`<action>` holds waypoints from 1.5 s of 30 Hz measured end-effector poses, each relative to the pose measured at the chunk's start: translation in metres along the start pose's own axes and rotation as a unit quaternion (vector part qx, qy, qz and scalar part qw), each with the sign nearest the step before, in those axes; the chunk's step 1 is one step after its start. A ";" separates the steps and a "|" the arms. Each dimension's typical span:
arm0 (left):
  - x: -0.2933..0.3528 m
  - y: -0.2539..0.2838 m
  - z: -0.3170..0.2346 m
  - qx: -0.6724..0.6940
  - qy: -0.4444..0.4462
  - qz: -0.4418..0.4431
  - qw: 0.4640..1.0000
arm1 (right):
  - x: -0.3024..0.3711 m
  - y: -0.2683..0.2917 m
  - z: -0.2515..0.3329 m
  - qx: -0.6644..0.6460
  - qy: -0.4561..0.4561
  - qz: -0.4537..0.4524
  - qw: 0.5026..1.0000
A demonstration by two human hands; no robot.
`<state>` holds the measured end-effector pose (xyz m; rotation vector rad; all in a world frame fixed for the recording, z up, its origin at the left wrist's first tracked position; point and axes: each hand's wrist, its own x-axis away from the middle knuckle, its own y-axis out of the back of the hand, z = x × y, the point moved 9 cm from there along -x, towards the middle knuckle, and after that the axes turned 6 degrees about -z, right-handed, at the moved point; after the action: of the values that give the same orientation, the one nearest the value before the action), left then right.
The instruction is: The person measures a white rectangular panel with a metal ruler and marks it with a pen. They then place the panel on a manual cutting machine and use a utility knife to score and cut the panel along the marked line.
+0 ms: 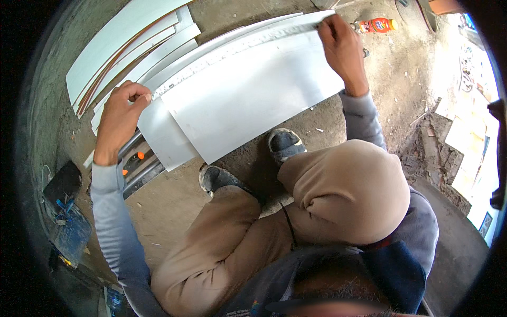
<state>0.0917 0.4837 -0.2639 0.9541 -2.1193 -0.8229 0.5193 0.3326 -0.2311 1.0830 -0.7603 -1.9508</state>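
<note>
A long, narrow, speckled grey-white strip (227, 55) stretches between my hands, across the far part of a large white panel (259, 95). At its left end the fingers of my left hand (122, 113) are pinched together on it. The strip's far right end is in the closed fingers of my right hand (342, 50), by the panel's upper right corner. Whether the strip is loose or a ruler-like piece, I cannot tell. Under the large panel's left side, a second white panel (166, 134) sticks out.
More white boards (116, 47) with brown edges lie stacked at the upper left. Dark metal rails (142, 177) with orange caps show below the panels. An orange bottle (375, 25) lies on the dirt floor beyond my right hand. Pale sheets (467, 137) are at the far right.
</note>
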 end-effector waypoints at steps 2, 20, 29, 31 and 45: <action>0.027 0.011 -0.033 0.021 -0.065 0.002 0.998 | 0.026 0.026 0.000 -0.001 -0.022 -0.001 1.000; 0.169 -0.136 0.014 0.091 0.107 0.092 0.986 | 0.170 0.030 -0.028 0.016 -0.130 0.123 0.984; 0.156 -0.134 0.012 0.024 0.104 0.071 0.992 | 0.174 0.019 -0.034 0.045 -0.124 0.143 0.981; 0.156 -0.135 0.012 -0.004 0.106 0.071 0.992 | 0.175 0.018 -0.033 0.039 -0.122 0.144 0.981; 0.157 -0.127 -0.005 -0.108 0.018 -0.005 0.994 | 0.178 0.016 -0.038 0.051 -0.162 0.145 0.975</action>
<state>0.0642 0.2888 -0.3081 0.8590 -1.9482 -1.0097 0.4965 0.1698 -0.3110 0.6686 -1.1385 -1.8709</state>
